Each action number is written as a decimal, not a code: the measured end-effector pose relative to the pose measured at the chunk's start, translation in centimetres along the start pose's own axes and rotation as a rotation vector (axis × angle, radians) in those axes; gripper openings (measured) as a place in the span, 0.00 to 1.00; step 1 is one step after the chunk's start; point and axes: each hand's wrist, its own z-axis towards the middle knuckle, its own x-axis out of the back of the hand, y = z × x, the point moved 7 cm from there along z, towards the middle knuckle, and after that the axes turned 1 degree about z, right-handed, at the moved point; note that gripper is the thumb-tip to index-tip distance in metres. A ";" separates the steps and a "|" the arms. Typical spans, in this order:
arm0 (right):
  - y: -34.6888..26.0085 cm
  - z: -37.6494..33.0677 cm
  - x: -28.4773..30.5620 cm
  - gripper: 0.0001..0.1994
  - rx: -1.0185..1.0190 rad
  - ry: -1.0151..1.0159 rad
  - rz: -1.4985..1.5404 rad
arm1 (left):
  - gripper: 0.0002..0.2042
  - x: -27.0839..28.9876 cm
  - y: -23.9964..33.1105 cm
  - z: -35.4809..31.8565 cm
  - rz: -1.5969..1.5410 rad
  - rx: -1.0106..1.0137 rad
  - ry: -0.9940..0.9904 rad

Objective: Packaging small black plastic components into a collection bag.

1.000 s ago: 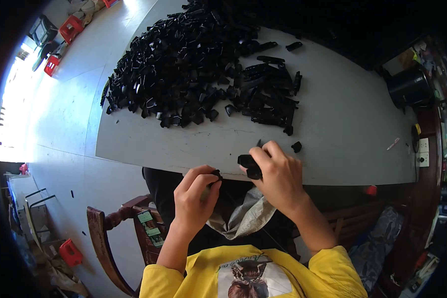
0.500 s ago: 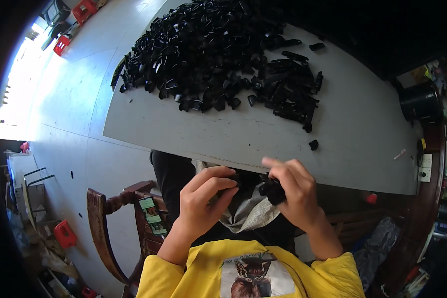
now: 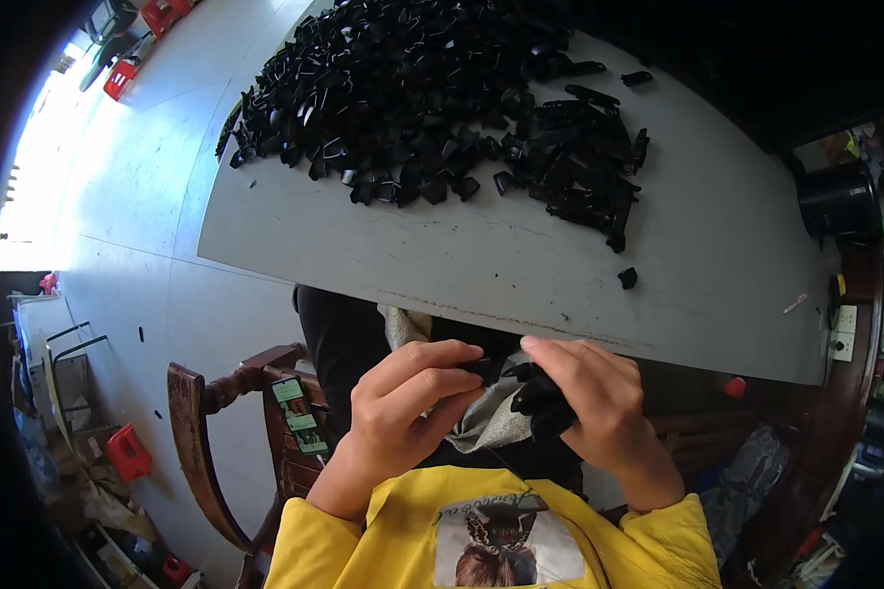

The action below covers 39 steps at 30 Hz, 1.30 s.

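Note:
Both of my hands are below the near edge of the grey table (image 3: pixel 481 265), over my lap. My right hand (image 3: pixel 599 402) grips a black plastic part (image 3: pixel 540 398). My left hand (image 3: pixel 408 393) pinches a small black piece (image 3: pixel 481 369) against that part. A grey-white cloth bag (image 3: pixel 491 422) lies on my lap just under the hands. On the table a big heap of black plastic parts (image 3: pixel 413 88) spreads across the far side, with a smaller bunch of long black parts (image 3: pixel 589 177) at its right. One loose black piece (image 3: pixel 628 278) sits alone near the table's edge.
A wooden chair (image 3: pixel 226 432) stands at my left with a green and white card (image 3: pixel 300 417) on it. Red stools (image 3: pixel 128 452) and clutter are on the floor at left. A black pot (image 3: pixel 840 201) and a white socket strip (image 3: pixel 840 334) are at the right.
My hands have come back from the table's edge down to my lap, carrying the black part. The view has tilted down with them.

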 end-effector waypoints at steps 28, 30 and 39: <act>-0.6 0.0 1.2 0.18 -0.029 -0.079 0.066 | 0.07 0.3 1.2 0.0 0.002 -0.134 -0.021; -0.3 0.2 0.9 0.11 -0.090 -0.062 0.084 | 0.08 0.1 1.2 0.0 0.001 -0.150 -0.029; -0.5 0.1 1.0 0.11 -0.117 -0.065 0.050 | 0.08 0.0 1.3 0.1 0.005 -0.160 -0.027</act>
